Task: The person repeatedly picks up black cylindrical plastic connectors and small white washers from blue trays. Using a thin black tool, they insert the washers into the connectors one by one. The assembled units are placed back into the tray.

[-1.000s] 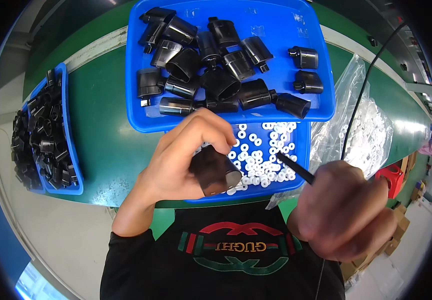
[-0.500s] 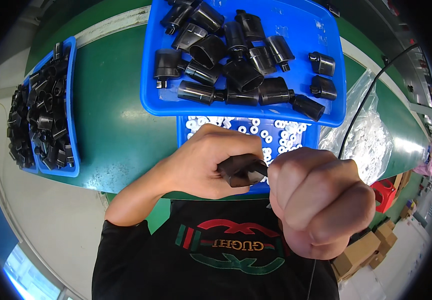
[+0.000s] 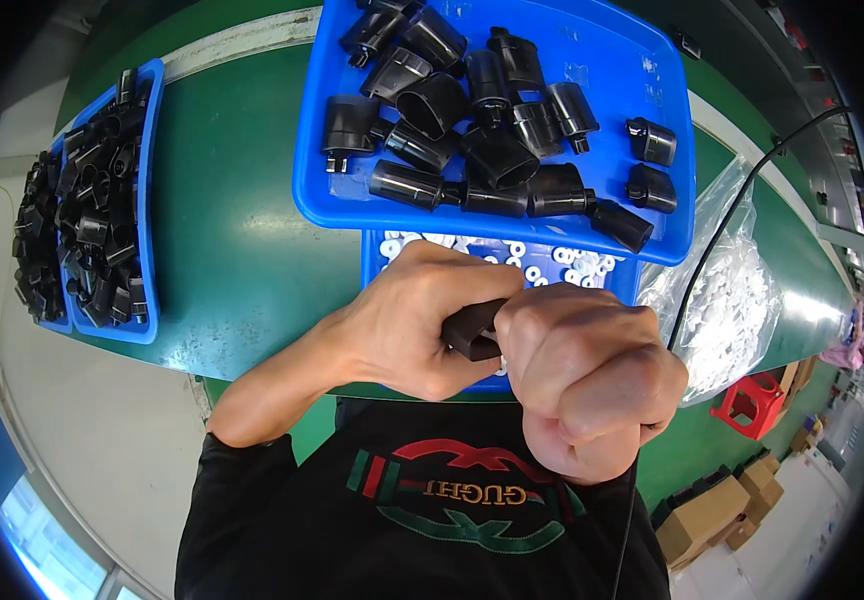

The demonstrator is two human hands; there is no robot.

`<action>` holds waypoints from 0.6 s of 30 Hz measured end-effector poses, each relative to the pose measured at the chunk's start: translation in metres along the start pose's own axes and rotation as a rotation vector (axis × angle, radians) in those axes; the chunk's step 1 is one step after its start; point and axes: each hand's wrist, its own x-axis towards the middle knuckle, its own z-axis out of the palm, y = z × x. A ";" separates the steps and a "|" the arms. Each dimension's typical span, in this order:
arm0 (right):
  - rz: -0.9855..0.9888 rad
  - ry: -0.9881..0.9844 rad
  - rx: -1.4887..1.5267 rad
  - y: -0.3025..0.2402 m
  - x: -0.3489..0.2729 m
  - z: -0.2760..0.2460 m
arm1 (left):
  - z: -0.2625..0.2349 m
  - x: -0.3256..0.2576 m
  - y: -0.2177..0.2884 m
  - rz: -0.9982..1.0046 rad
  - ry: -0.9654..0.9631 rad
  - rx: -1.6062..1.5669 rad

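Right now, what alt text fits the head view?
Left hand grips a black plastic part while the right hand, a closed fist, presses against it. Beyond lie a blue tray of similar parts and a smaller tray of white rings.

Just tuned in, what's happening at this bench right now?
A person holds a small black plastic housing in the left hand, while the right hand, closed in a fist, presses against its end. Behind the hands sit a small blue tray of white plastic rings and a larger blue tray of similar black parts, on a green bench.
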 end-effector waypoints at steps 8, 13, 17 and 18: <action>-0.236 0.348 0.090 -0.002 -0.009 0.023 | -0.007 0.005 0.002 0.030 0.016 0.058; -0.236 0.204 -0.244 -0.036 0.000 -0.004 | -0.018 0.002 0.006 -0.011 0.022 -0.006; -0.014 0.093 -0.854 -0.052 -0.011 -0.022 | -0.018 0.002 0.009 -0.012 0.020 0.028; 0.130 -0.147 -1.095 -0.050 -0.004 -0.032 | -0.019 -0.001 0.007 -0.065 -0.025 0.037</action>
